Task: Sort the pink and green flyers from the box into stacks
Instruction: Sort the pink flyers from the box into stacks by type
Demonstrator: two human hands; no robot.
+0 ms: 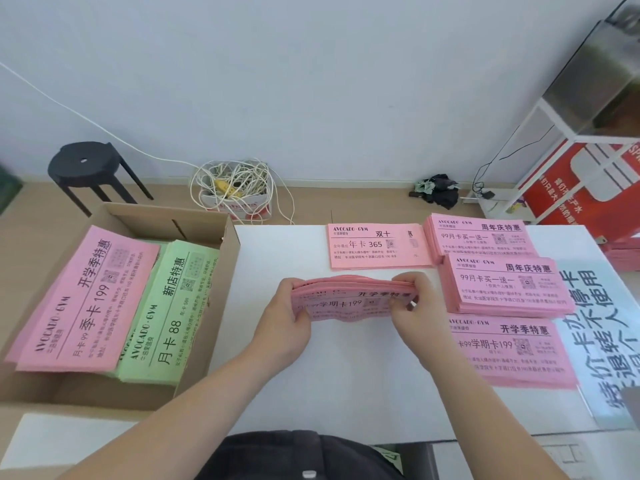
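Bundle of pink flyers (349,301) held over the white desk (346,375), centre front, long axis running left to right, printed face tipped toward the person with its text upright. Left hand (287,317) has its grip closed on the bundle's left short end, and right hand (417,306) its grip closed on the right short end, fingers curled over the top edge. Cardboard box (145,218) at left holds a pink pile (86,299) beside a green pile (166,317), long axes pointing away toward the wall; four pink stacks (505,289) lie on the desk's right side.
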